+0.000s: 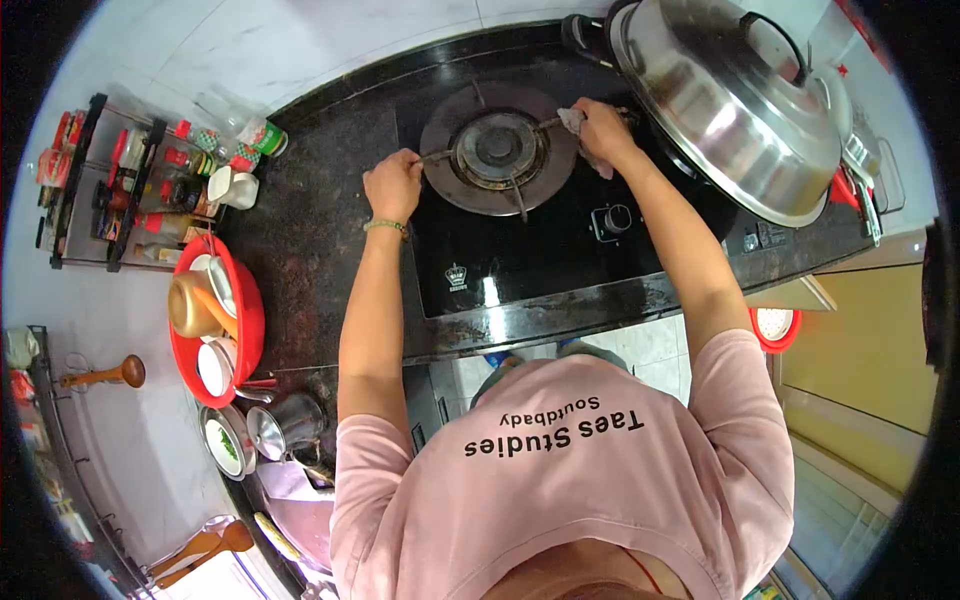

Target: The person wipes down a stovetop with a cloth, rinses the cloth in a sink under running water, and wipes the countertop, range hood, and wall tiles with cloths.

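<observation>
The burner (498, 143) lies between basin (252, 300) left and pot (715, 110) right.

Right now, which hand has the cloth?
The right hand, holding the greyish cloth beside the burner; the left hand, at the burner's opposite side, shows no cloth.

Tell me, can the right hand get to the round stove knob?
Probably yes: the stove knob is close to the right hand, and nothing seems to stand between them. The hand may need to let go of the cloth first.
</observation>
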`<act>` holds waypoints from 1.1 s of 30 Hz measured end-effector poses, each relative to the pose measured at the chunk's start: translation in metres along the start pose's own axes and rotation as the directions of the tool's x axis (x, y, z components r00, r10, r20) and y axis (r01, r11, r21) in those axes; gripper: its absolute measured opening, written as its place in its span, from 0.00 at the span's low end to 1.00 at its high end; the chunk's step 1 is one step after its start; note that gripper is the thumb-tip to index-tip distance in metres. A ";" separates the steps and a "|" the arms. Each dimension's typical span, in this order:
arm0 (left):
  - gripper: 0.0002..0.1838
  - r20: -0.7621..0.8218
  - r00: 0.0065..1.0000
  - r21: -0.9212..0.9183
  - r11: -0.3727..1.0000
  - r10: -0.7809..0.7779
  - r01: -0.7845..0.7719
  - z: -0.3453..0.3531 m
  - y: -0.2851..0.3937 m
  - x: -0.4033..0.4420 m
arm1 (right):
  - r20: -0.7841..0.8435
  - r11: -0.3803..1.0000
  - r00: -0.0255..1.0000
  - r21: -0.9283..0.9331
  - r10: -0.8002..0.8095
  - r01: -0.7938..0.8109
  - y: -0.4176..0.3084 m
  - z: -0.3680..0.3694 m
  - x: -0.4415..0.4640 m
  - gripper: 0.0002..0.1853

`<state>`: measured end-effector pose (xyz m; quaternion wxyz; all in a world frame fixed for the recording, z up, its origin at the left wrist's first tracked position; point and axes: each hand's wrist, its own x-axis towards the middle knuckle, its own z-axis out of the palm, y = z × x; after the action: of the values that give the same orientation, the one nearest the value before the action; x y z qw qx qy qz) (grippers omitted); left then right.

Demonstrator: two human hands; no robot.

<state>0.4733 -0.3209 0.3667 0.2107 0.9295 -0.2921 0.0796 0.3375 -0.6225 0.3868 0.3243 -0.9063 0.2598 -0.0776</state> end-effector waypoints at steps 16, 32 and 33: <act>0.16 -0.101 0.975 -0.418 0.898 -0.200 0.141 -0.031 0.011 -0.078 | -0.145 0.942 0.973 0.259 -0.179 0.212 -0.007 -0.041 -0.088 0.12; 0.11 -0.273 0.845 -0.412 0.850 -0.459 0.329 -0.037 -0.029 -0.258 | 0.264 0.721 0.732 -0.155 -0.628 0.675 -0.012 0.077 -0.209 0.41; 0.10 -0.297 0.830 -0.405 0.849 -0.473 0.339 -0.038 -0.028 -0.261 | 0.266 0.718 0.720 -0.124 -0.642 0.685 -0.026 0.090 -0.212 0.41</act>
<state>0.2756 -0.1509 0.3206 0.4309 0.8864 -0.0465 0.1625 0.1958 -0.4456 0.3393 0.2001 -0.9710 -0.1120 -0.0677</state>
